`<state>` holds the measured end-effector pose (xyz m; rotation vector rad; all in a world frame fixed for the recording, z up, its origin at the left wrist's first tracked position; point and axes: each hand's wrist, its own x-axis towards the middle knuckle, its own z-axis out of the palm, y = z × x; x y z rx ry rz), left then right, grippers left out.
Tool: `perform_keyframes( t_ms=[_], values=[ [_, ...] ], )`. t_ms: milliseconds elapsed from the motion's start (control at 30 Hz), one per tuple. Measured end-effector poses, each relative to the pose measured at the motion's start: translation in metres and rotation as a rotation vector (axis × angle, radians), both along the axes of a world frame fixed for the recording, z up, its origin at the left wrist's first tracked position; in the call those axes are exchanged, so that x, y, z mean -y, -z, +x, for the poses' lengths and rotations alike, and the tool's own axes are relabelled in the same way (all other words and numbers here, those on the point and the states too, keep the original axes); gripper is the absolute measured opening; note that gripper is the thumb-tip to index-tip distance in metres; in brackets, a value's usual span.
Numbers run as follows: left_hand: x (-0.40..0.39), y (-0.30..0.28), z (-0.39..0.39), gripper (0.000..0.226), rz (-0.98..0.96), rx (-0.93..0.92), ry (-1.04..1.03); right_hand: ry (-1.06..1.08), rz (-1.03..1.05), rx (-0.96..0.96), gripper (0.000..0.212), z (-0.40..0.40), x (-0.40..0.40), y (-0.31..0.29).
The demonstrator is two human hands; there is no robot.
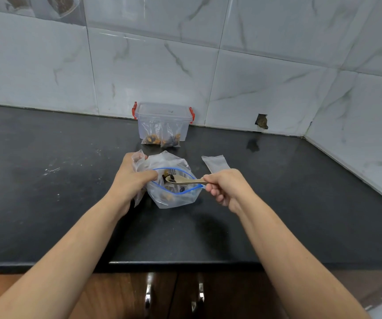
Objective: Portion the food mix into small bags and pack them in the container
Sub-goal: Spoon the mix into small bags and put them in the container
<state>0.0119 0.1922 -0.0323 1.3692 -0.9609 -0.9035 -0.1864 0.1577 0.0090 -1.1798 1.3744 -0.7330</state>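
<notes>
A large clear zip bag (174, 199) with a blue seal stands open on the black counter, with brown and dark food mix inside. My left hand (131, 178) grips a small clear bag (139, 158) beside the big bag's left rim. My right hand (224, 187) holds a wooden spoon (183, 180) by its handle, and the spoon's bowl carries a little mix over the big bag's mouth. Two small filled bags (160, 139) lean against the front of a clear container (163, 116) with red latches by the wall. An empty small bag (215, 163) lies flat to the right.
The black counter (70, 215) meets a marble-tiled wall at the back and right. A small hole in the tile (262, 122) shows low on the wall. Wooden cabinet doors with metal handles (148, 298) sit below the counter's front edge.
</notes>
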Motion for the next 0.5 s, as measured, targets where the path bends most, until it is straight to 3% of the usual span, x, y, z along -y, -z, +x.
perform_keyframes(
  t_ms=[133,333,500],
  values=[
    [-0.004,-0.001,0.001,0.058,-0.053,0.065,-0.022,0.008,-0.045,-0.051,0.021,-0.011,-0.004,-0.003],
    [-0.011,-0.006,-0.001,0.059,-0.111,0.178,-0.059,-0.031,-0.163,-0.086,0.017,-0.027,-0.011,-0.020],
    [-0.013,-0.009,-0.002,0.059,-0.145,0.381,-0.119,-0.120,-0.219,-0.067,0.014,-0.024,-0.012,-0.061]
  ],
)
